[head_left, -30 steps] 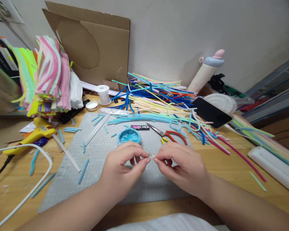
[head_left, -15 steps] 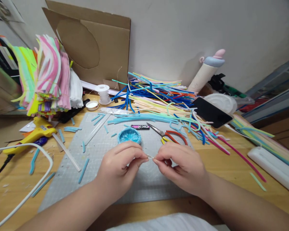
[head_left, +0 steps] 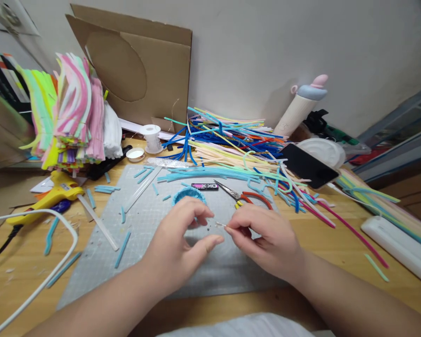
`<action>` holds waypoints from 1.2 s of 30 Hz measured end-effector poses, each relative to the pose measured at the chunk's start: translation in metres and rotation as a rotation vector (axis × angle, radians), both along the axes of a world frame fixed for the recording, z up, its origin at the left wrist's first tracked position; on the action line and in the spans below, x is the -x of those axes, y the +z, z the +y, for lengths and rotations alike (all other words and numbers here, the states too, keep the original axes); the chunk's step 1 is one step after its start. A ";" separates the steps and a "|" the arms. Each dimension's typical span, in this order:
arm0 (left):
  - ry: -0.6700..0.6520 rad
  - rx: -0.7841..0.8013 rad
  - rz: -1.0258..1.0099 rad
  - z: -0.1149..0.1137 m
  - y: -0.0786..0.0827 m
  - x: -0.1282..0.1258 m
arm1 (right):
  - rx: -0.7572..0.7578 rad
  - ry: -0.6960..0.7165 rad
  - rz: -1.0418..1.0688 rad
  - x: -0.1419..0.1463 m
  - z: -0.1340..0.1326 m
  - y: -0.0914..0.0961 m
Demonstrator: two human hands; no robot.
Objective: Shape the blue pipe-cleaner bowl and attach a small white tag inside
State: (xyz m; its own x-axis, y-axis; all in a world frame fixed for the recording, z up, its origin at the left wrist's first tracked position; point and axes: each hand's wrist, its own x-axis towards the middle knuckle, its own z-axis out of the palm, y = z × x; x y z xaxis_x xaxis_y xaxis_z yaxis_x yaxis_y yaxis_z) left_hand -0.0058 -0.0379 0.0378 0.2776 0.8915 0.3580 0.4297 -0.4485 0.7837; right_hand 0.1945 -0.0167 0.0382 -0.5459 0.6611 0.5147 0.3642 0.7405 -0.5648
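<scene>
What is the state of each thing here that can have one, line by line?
left hand, fingers apart, gripping nothing
right hand, pinching small wire
scissors, blades shut, lying flat
phone, screen dark
bottle, capped, leaning
glue gun, lying on its side
thread spool, upright

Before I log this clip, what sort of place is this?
Probably a home craft desk: a heap of coloured pipe cleaners, a yellow glue gun and a grey cutting mat, over which the right hand pinches a tiny silvery piece.
</scene>
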 end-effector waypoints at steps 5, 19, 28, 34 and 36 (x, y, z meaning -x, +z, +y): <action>-0.130 0.205 -0.053 0.004 0.004 -0.002 | -0.092 0.096 -0.049 -0.003 0.004 -0.004; -0.217 1.166 -0.602 0.013 -0.003 -0.001 | 0.057 0.241 -0.036 -0.004 0.014 -0.009; -0.211 1.119 -0.523 0.011 -0.002 -0.005 | 0.192 0.256 -0.133 -0.004 0.013 -0.007; -0.200 0.975 -0.293 0.012 -0.008 -0.004 | 0.227 0.277 -0.228 -0.002 0.010 -0.002; -0.177 0.928 -0.203 0.013 -0.009 -0.003 | 0.265 0.270 -0.260 -0.002 0.010 -0.001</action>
